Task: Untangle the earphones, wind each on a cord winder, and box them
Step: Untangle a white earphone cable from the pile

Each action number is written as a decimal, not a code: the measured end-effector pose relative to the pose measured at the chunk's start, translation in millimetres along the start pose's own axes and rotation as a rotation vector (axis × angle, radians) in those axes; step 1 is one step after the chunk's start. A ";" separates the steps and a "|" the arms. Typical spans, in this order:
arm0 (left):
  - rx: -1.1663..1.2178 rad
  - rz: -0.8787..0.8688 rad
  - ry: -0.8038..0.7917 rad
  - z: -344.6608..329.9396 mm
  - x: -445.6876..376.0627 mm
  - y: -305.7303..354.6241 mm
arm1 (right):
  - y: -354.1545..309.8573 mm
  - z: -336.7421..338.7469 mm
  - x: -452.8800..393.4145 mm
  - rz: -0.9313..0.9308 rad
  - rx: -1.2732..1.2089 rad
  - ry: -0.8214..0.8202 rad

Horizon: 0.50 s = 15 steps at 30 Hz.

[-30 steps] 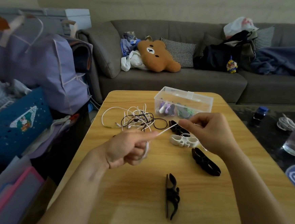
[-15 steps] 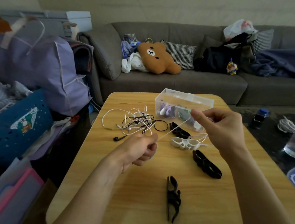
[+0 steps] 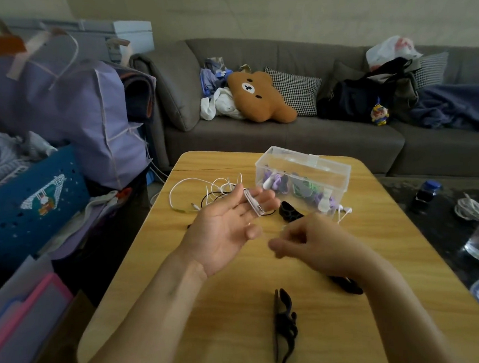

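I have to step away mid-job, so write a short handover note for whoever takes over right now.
Left hand: palm up, fingers straight, white earphone cord with its plug lying across them.
Right hand: fingers curled, apparently pinching the same cord; the grip is blurred.
Tangled earphones lie on the table behind the left hand.
Clear box already holds some wound sets.
Black cord winders: one near the front edge, one by the box, one under the right wrist.
Left: wind this cord, untangle the rest, box all.

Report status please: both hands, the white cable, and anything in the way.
Left hand open, palm up, white cable lying across its fingers. Right hand curled, apparently pinching the cable. Black winder on table below; nothing blocking.
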<state>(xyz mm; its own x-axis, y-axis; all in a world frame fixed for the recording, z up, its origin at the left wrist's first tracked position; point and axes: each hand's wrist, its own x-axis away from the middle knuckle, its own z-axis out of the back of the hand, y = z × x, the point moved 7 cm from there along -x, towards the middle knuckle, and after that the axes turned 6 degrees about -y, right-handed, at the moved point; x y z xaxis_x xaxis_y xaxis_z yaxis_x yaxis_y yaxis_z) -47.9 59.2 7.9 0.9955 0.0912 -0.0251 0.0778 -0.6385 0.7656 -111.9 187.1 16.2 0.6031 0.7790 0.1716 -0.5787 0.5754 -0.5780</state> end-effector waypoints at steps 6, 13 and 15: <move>-0.763 0.005 0.089 6.4 -1.2 -6.7 | -21.1 12.0 10.0 0.157 -0.061 0.068; -0.732 0.025 0.005 -4.3 -4.2 -21.3 | -0.1 46.7 23.5 0.096 -0.191 0.337; -0.619 -0.005 0.087 -3.1 -3.4 -17.5 | 0.1 49.5 26.2 0.116 -0.228 0.323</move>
<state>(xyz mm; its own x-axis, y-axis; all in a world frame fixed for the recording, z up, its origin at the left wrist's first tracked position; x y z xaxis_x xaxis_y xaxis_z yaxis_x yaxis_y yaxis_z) -52.8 72.5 -3.4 0.9852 0.1715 0.0026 0.0111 -0.0789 0.9968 -123.4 219.9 60.1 0.7032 0.6963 -0.1439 -0.5389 0.3899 -0.7468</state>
